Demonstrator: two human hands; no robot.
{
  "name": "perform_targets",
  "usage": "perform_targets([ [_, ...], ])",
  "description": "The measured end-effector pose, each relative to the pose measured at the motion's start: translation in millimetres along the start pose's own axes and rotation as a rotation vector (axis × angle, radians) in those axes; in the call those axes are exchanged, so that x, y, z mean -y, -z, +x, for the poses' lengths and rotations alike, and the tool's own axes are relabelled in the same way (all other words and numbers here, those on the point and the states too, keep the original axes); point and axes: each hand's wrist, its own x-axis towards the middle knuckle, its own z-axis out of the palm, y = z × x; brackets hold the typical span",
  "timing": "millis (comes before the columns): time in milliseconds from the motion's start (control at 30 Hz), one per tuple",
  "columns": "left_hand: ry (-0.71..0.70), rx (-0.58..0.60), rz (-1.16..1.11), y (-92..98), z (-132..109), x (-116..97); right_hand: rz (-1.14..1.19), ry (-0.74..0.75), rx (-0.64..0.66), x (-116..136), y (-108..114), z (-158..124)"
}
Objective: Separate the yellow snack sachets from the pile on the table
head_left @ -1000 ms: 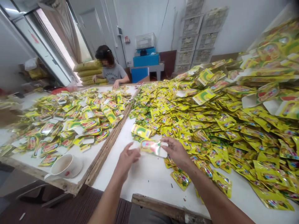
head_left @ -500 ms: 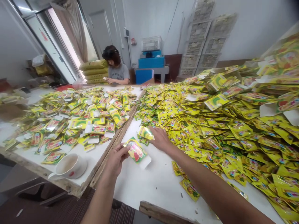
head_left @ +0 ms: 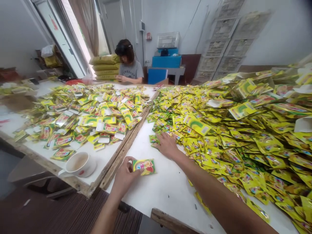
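Observation:
My left hand (head_left: pixel 128 175) grips a small yellow and green box (head_left: pixel 145 166) by its left end, just above the white tabletop. The box lies level with its printed front up. To the right and farther back, my right hand (head_left: pixel 167 144) is spread palm down, its fingertips at a small green packet (head_left: pixel 153 139) beside the pile. A large heap of yellow packets (head_left: pixel 219 136) rises right of my right hand. Across a wooden strip, many small boxes (head_left: pixel 85 122) are heaped on the left table.
A cup of drink (head_left: pixel 79 164) stands at the left table's near corner. Wooden edging (head_left: pixel 126 146) divides the tables. Another person (head_left: pixel 131 70) sits at the far side by stacked sacks (head_left: pixel 104 67). Crates (head_left: pixel 216 45) stand behind.
The box in my left hand has turned level, and its white open flap no longer shows. My right hand has let go of the yellow item it held and spread its fingers. The view has shifted slightly.

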Motion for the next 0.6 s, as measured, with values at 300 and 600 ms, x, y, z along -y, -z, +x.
perform_targets([
  [300,-0.064,0.192,0.636,-15.4,-8.0,-26.5,0.03,0.121,-0.039,-6.8,-10.6,-47.8],
  [600,-0.145,0.121,0.357,-49.5,-4.8,-29.6,0.487,-0.006,-0.489,-50.9,-13.6,-80.3],
])
